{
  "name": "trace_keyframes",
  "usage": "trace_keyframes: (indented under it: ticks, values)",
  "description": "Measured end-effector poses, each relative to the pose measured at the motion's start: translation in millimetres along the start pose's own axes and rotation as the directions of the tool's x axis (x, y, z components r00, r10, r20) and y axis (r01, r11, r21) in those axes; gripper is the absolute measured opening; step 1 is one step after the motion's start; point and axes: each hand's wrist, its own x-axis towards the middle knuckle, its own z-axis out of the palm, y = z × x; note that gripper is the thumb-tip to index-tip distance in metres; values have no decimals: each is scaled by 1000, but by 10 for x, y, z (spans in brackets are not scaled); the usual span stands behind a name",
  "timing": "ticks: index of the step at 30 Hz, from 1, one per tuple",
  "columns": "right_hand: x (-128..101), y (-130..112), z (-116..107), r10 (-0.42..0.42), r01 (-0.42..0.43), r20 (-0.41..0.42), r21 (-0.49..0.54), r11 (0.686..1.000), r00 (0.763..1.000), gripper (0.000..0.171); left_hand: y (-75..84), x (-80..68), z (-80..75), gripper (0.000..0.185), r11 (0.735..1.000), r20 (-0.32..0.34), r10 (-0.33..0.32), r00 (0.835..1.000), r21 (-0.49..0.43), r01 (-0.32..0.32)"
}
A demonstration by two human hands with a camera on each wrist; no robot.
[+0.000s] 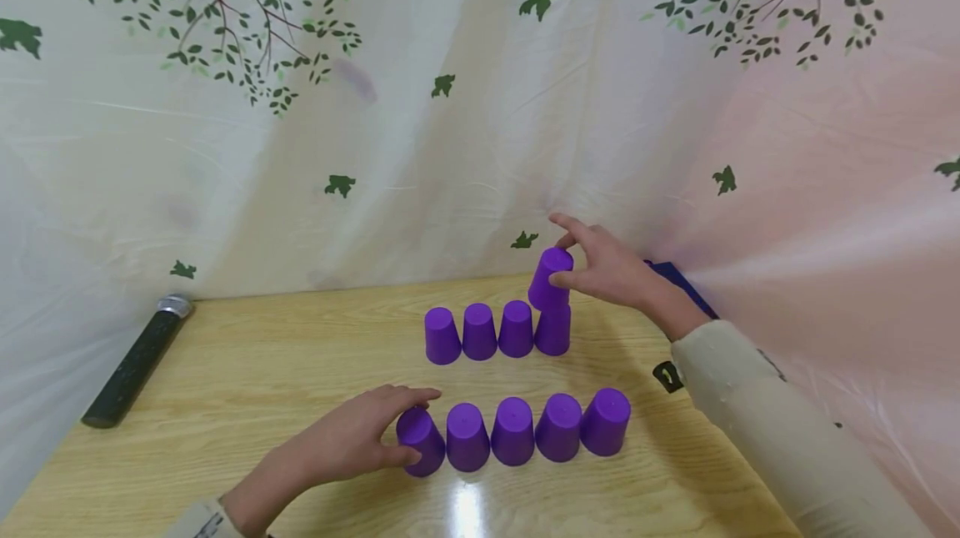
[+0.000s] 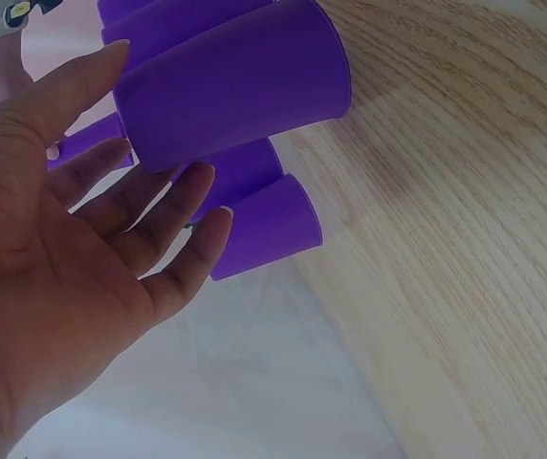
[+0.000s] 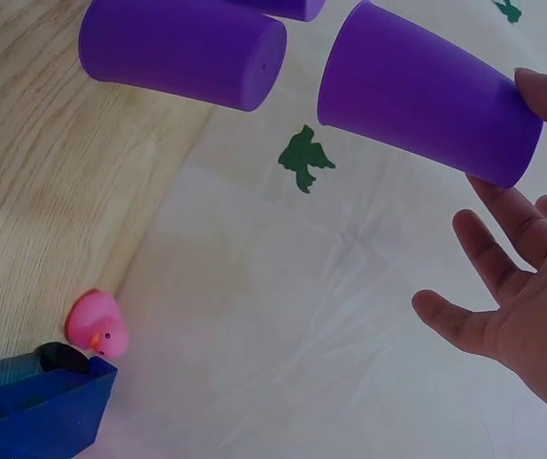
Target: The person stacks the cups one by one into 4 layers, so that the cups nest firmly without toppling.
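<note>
A: Wood-grain table (image 1: 225,404); leaf-print sheet (image 1: 420,146) hangs behind it. A dark cylinder (image 1: 135,363) lies far left.

B: Hidden items?

A: The blue box (image 1: 678,284) sits mostly behind the right hand (image 1: 611,271).

B: Hand states?

A: The right hand pinches a tilted cup (image 1: 550,278) atop the back row's right end. The left hand (image 1: 352,438), fingers relaxed, touches the front-row end cup (image 1: 422,440).
</note>
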Motion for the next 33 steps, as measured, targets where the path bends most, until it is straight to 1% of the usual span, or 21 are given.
trace_keyframes:
  ticks: [13, 20, 26, 33]
  values:
    - [60, 2, 74, -24, 24, 24, -35, 999, 999, 90, -11, -4, 3, 66, 1000, 0, -3, 1000, -5, 3]
    - [67, 17, 103, -31, 32, 37, -46, 998, 999, 89, -8, -6, 12, 66, 1000, 16, -21, 1000, -22, 22]
    - [73, 38, 117, -16, 18, 49, -40, 999, 999, 89, -13, -5, 15, 66, 1000, 8, -4, 1000, -13, 4]
    - [93, 57, 141, -17, 19, 47, -59, 998, 999, 88, -17, -5, 21, 66, 1000, -7, 10, 1000, -11, -10]
